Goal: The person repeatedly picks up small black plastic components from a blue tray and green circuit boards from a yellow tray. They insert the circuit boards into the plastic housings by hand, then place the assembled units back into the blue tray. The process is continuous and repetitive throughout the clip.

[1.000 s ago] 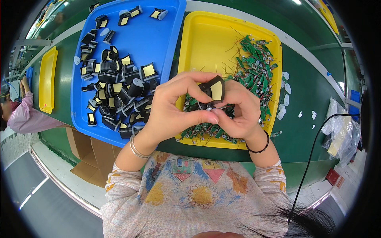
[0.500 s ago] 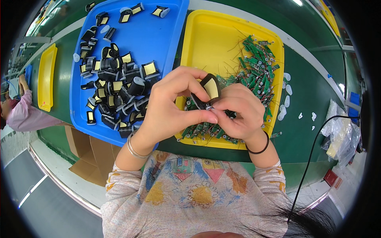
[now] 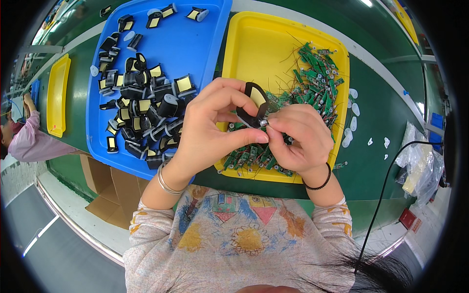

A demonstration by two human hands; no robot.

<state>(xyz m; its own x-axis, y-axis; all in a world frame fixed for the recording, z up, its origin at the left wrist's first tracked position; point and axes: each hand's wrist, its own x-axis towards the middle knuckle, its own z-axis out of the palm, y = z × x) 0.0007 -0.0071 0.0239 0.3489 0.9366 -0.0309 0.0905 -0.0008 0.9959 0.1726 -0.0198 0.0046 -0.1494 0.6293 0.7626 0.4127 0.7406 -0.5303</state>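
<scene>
My left hand (image 3: 207, 124) holds a black plastic housing (image 3: 250, 117) with a cream-coloured pad between thumb and fingers, above the near part of the yellow tray. A small silvery round part (image 3: 264, 122) sits at the housing's right end. Closed in a pinch, my right hand (image 3: 304, 139) has its thumb and forefinger tips on that small part. Beneath the hands, the yellow tray (image 3: 249, 44) holds a heap of green circuit boards (image 3: 315, 80) with thin wires. On the left, a blue tray (image 3: 195, 41) contains many similar black housings (image 3: 141, 93).
Several translucent oval pieces (image 3: 355, 110) lie on the green table right of the yellow tray. Farther right are clear plastic bags (image 3: 420, 163) and a black cable (image 3: 378, 195). A second yellow tray (image 3: 57, 95) and a person in pink (image 3: 36, 139) are at left. Below stands a cardboard box (image 3: 115, 195).
The housing has tilted, its padded end swinging up and left. My right hand has shifted slightly right, and the silvery part shows more clearly between the hands.
</scene>
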